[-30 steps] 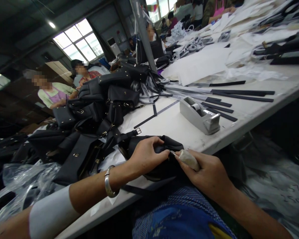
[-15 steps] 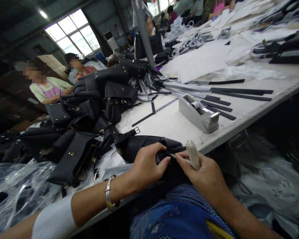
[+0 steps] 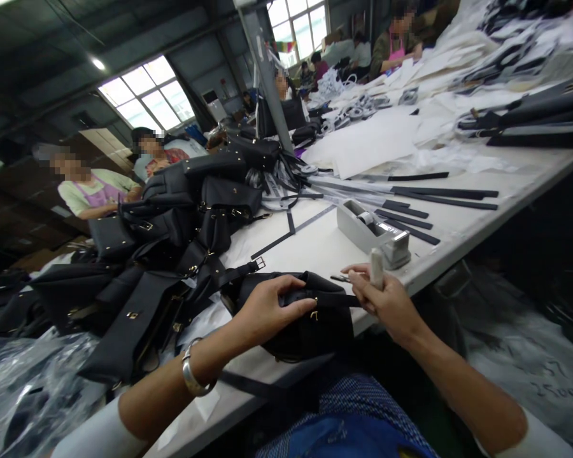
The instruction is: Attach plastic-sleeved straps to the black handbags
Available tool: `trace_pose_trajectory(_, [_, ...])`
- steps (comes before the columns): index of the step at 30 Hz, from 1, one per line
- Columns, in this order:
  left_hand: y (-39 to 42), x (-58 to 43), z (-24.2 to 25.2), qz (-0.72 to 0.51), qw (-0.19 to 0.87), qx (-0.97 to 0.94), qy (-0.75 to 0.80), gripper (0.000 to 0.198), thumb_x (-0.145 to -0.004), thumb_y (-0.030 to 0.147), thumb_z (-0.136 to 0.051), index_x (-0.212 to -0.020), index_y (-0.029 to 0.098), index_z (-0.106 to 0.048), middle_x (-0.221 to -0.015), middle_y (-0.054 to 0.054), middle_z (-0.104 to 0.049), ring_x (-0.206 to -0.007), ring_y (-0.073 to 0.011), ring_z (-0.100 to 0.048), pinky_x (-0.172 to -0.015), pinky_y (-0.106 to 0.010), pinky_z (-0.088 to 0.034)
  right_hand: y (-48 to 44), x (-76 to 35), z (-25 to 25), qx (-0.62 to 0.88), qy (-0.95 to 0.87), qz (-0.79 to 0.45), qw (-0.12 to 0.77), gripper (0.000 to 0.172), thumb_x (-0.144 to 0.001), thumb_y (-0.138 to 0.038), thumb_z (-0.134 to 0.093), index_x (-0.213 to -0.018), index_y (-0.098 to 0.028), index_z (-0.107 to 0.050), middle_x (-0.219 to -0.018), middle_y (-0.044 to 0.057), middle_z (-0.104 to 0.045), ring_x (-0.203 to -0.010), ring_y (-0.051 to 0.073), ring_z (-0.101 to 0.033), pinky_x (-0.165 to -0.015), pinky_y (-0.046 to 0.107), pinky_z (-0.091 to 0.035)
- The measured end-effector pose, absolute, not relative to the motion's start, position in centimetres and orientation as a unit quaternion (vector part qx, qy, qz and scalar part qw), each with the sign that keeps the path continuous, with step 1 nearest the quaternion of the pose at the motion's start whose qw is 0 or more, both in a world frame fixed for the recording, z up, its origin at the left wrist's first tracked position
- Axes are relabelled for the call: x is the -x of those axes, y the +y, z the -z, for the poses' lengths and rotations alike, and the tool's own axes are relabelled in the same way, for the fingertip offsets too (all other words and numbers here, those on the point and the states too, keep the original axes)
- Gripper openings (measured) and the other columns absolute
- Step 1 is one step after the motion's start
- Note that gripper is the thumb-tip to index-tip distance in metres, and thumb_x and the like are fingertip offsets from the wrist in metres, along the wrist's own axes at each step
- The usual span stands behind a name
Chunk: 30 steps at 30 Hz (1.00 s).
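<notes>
A black handbag (image 3: 310,337) with small gold-coloured fittings rests at the front edge of the table, close to my body. My left hand (image 3: 267,308) is closed over its upper edge, thumb on the near side and fingers behind. A black strap (image 3: 337,300) runs from the bag towards my right hand (image 3: 379,296), where its end is hidden. That hand is closed round a tool with a pale handle (image 3: 376,270), and a thin metal tip points left above the strap. A buckled strap (image 3: 241,267) sticks up at the bag's left side.
Beyond my right hand stands a grey tape dispenser (image 3: 370,232). Black strips (image 3: 444,192) lie across the white table (image 3: 310,245). Black bags (image 3: 138,318) are heaped to the left, near clear plastic (image 3: 33,381). Behind a metal post (image 3: 272,83), other people work.
My right hand has drawn the tool away from the bag's edge, up towards the tape dispenser. My left hand stays on the bag, its thumb now stretched along the edge. The view has shifted slightly.
</notes>
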<state>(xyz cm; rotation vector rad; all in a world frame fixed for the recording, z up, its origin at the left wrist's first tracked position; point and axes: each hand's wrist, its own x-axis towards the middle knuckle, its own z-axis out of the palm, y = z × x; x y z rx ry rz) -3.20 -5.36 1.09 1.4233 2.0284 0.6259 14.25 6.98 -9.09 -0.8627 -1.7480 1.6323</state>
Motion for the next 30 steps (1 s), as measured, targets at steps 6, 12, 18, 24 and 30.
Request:
trace_pose_trajectory(6, [-4.8, 3.7, -0.9, -0.233, 0.273, -0.559, 0.747, 0.035, -0.085, 0.044, -0.065, -0.106, 0.017, -0.071, -0.108, -0.008, -0.074, -0.101, -0.0253, -0.067, -0.091, -0.035, -0.048, 11.9, -9.9, 11.5, 0.309, -0.825, -0.383, 0.277, 0.034, -0.079, -0.017, -0.065, -0.113, -0.017, -0.069, -0.101, 0.010, -0.075, -0.094, 0.024, -0.069, -0.085, 0.035, -0.052])
trace_pose_trajectory(12, [-4.5, 3.6, -1.6, -0.310, 0.261, -0.537, 0.740, 0.046, -0.096, 0.054, -0.044, -0.118, 0.022, -0.067, -0.127, -0.007, -0.068, -0.119, -0.0254, -0.060, -0.106, -0.037, -0.041, 10.9, -10.1, 7.8, 0.270, -0.827, -0.349, 0.347, 0.024, -0.091, -0.020, -0.054, -0.106, -0.017, -0.072, -0.111, 0.011, -0.074, -0.106, 0.025, -0.068, -0.096, 0.040, -0.050])
trace_pose_trajectory(18, [-3.0, 3.1, -2.1, -0.334, 0.258, -0.522, 0.741, 0.067, -0.097, 0.064, -0.025, -0.141, 0.021, -0.050, -0.146, -0.010, -0.054, -0.139, -0.0242, -0.044, -0.115, -0.041, -0.032, 4.2, -13.0, 3.9, 0.186, -0.827, -0.346, 0.402, 0.023, -0.095, -0.031, -0.057, -0.113, -0.022, -0.067, -0.113, 0.009, -0.072, -0.106, 0.024, -0.066, -0.094, 0.038, -0.053])
trace_pose_trajectory(24, [-2.2, 1.7, -3.3, -0.376, 0.267, -0.529, 0.712, 0.069, -0.098, 0.061, -0.027, -0.147, 0.016, -0.042, -0.157, -0.013, -0.038, -0.145, -0.0243, -0.034, -0.118, -0.039, -0.028, 4.3, -11.4, 4.2, 0.115, -0.863, -0.315, 0.379, 0.026, -0.093, -0.031, -0.061, -0.118, -0.025, -0.068, -0.117, 0.007, -0.069, -0.110, 0.024, -0.063, -0.097, 0.038, -0.051])
trace_pose_trajectory(30, [-7.8, 5.1, -3.4, -0.362, 0.348, -0.466, 0.728, 0.065, -0.094, 0.061, -0.040, -0.143, 0.019, -0.046, -0.127, -0.015, -0.065, -0.097, -0.0253, -0.070, -0.082, -0.038, -0.055, 6.0, -11.3, 4.5, 0.118, -0.861, -0.323, 0.376, 0.020, -0.096, -0.029, -0.057, -0.102, -0.026, -0.076, -0.101, 0.004, -0.072, -0.099, 0.022, -0.066, -0.092, 0.036, -0.051])
